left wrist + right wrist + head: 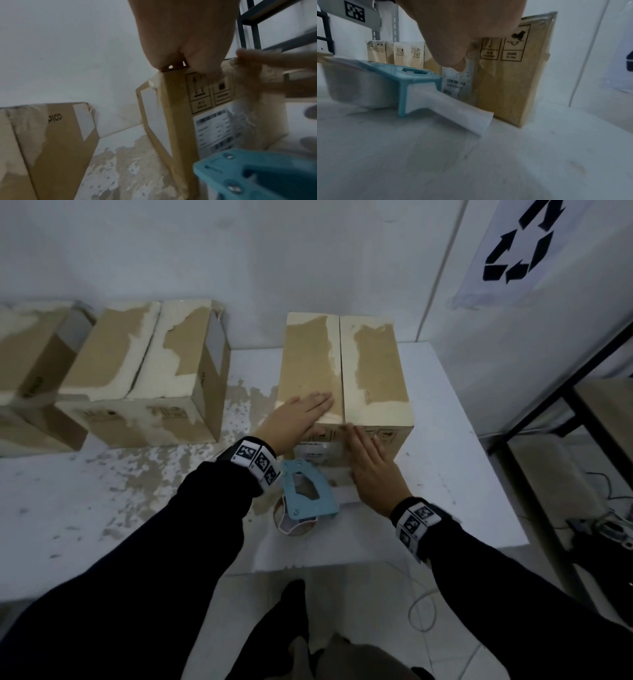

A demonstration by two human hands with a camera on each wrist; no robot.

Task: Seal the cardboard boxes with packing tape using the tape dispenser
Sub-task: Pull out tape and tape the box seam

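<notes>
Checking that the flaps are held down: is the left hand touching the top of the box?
Touching. The head view shows the left hand lying flat, fingers straight, on the top of the box beside the centre seam.

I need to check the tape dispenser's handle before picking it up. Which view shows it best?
The right wrist view: the tape dispenser lies side-on, white handle fully visible. The head view shows mainly its blue top plate, the left wrist view only a blue corner.
</notes>
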